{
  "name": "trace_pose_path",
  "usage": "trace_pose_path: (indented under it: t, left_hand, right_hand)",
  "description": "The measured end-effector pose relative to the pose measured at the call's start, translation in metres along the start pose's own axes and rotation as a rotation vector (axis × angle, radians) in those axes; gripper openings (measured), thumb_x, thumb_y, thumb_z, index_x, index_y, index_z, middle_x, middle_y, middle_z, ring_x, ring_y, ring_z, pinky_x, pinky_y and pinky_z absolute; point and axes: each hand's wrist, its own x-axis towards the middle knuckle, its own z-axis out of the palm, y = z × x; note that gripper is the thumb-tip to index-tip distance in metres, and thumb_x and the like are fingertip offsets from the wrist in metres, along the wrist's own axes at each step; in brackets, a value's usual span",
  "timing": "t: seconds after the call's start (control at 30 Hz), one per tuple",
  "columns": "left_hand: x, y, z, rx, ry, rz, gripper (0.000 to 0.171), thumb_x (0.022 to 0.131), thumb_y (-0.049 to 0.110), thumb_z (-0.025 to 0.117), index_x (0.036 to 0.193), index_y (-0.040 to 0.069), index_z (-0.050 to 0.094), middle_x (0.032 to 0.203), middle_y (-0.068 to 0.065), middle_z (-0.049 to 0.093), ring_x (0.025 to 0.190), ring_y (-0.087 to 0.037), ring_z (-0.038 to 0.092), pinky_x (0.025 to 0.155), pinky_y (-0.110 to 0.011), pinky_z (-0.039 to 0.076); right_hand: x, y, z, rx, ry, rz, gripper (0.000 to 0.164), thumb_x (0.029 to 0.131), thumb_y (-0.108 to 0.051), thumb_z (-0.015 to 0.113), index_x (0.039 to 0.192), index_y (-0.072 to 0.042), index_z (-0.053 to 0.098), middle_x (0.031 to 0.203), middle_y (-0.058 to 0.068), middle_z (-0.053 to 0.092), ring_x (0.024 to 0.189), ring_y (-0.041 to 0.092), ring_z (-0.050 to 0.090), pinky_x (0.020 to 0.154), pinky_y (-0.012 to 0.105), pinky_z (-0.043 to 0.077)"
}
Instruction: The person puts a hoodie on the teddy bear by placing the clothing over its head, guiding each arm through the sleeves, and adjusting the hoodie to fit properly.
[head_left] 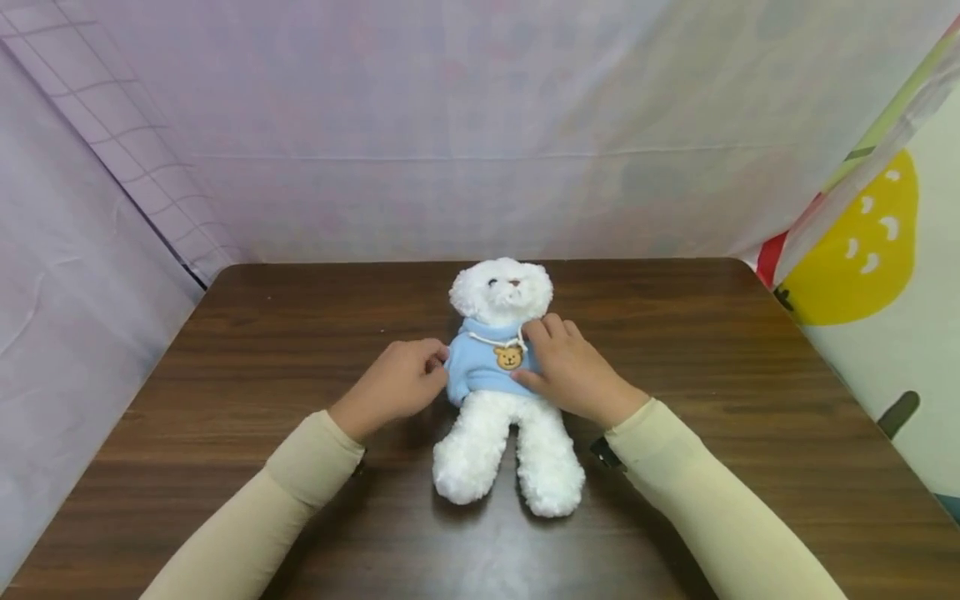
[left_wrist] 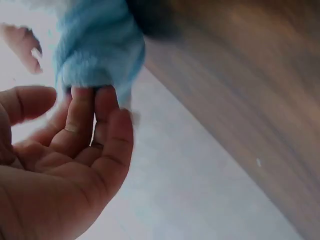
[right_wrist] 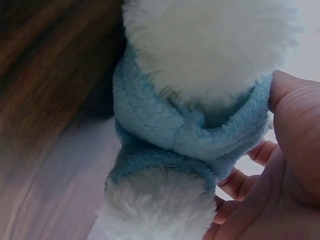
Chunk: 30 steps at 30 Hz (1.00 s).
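A white plush teddy bear (head_left: 498, 292) lies face up on the brown table in a light blue hooded sweater (head_left: 483, 367) with a bear-face patch. My left hand (head_left: 397, 379) is at the sleeve on the left; in the left wrist view several fingertips (left_wrist: 80, 107) go under the blue sleeve's cuff (left_wrist: 95, 65), the thumb apart from it. Across the bear's other side, my right hand (head_left: 573, 371) holds its clothed body, thumb near the hem, fingers by the shoulder. The right wrist view shows a fluffy paw (right_wrist: 160, 205) poking from the sleeve below the sweater hem (right_wrist: 165, 132).
The wooden table (head_left: 300, 308) extends around the bear on all sides. A pale curtain (head_left: 450, 167) hangs behind its far edge. At the right hangs a cloth with a yellow fruit print (head_left: 862, 250).
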Motion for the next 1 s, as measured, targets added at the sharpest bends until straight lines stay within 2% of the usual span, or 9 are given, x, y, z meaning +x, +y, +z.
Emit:
trace_pose_path:
  t: [0.1,0.23,0.33,0.43,0.57,0.67,0.8,0.93,1.0]
  left_hand:
    - [-0.001,-0.005,-0.002,0.015,0.033,0.047,0.020,0.092,0.003,0.059,0.107,0.004,0.073,0.095,-0.006,0.072,0.073,-0.014,0.059,0.073,-0.035,0.051]
    - [-0.001,-0.006,0.005,0.118,0.079,0.050,0.006,0.090,0.008,0.071,0.090,0.013,0.074,0.084,0.001,0.070,0.072,-0.015,0.061,0.067,-0.035,0.052]
    - [-0.003,-0.004,0.008,0.160,0.090,0.022,0.008,0.088,0.015,0.076,0.080,0.016,0.076,0.077,0.005,0.070,0.070,-0.014,0.063,0.064,-0.036,0.052]
    - [-0.005,-0.003,0.010,0.173,0.067,0.020,0.023,0.089,0.019,0.075,0.066,0.014,0.072,0.068,0.004,0.066,0.063,-0.012,0.058,0.059,-0.034,0.050]
    - [-0.006,-0.003,0.013,0.190,0.040,0.051,0.044,0.088,0.022,0.074,0.050,0.016,0.054,0.055,0.005,0.049,0.054,-0.010,0.044,0.050,-0.031,0.042]
    - [-0.005,0.000,0.016,0.200,0.040,0.044,0.045,0.086,0.019,0.075,0.050,0.019,0.049,0.054,0.007,0.046,0.053,-0.009,0.043,0.049,-0.030,0.040]
    - [-0.004,0.007,0.019,0.207,0.057,-0.018,0.040,0.086,0.015,0.072,0.054,0.017,0.048,0.054,0.004,0.046,0.052,-0.014,0.046,0.048,-0.033,0.040]
    - [-0.003,0.011,0.022,0.245,0.107,-0.073,0.035,0.088,0.014,0.070,0.059,0.016,0.050,0.056,0.001,0.048,0.053,-0.018,0.049,0.049,-0.036,0.042]
    - [-0.003,0.011,0.024,0.274,0.134,-0.075,0.034,0.088,0.014,0.070,0.060,0.016,0.051,0.057,0.001,0.049,0.053,-0.018,0.050,0.048,-0.037,0.043]
  right_hand:
    - [0.000,0.000,-0.001,-0.001,-0.004,0.007,0.049,0.092,-0.032,0.072,0.120,-0.002,0.046,0.100,0.012,0.042,0.087,0.028,0.038,0.075,0.039,0.037]
    - [0.001,-0.001,0.000,-0.001,-0.005,0.008,0.049,0.092,-0.032,0.072,0.120,-0.002,0.046,0.101,0.012,0.043,0.087,0.028,0.039,0.074,0.038,0.038]
    - [0.000,-0.002,0.001,-0.005,-0.005,0.006,0.049,0.092,-0.032,0.073,0.120,-0.003,0.046,0.101,0.012,0.043,0.086,0.028,0.039,0.073,0.038,0.038]
    - [0.000,-0.003,0.002,-0.013,0.003,0.006,0.049,0.091,-0.032,0.073,0.120,-0.003,0.046,0.101,0.012,0.043,0.086,0.028,0.039,0.072,0.038,0.038]
    - [-0.001,-0.003,0.002,-0.020,0.019,-0.003,0.049,0.090,-0.030,0.075,0.119,-0.002,0.046,0.100,0.013,0.043,0.086,0.028,0.039,0.071,0.038,0.039]
    - [-0.001,-0.003,0.002,-0.022,0.027,-0.013,0.049,0.090,-0.029,0.076,0.118,-0.001,0.046,0.099,0.013,0.043,0.085,0.028,0.039,0.071,0.039,0.039]
    - [0.000,-0.002,0.003,-0.029,0.033,-0.019,0.049,0.090,-0.029,0.076,0.117,-0.001,0.046,0.097,0.012,0.042,0.084,0.028,0.039,0.070,0.038,0.038]
    - [0.001,-0.002,0.004,-0.035,0.038,-0.017,0.048,0.090,-0.028,0.075,0.116,-0.001,0.046,0.097,0.012,0.041,0.084,0.028,0.039,0.069,0.038,0.038]
    - [0.001,-0.002,0.004,-0.036,0.042,-0.017,0.048,0.090,-0.028,0.075,0.115,-0.001,0.045,0.096,0.012,0.041,0.084,0.028,0.039,0.069,0.038,0.039]
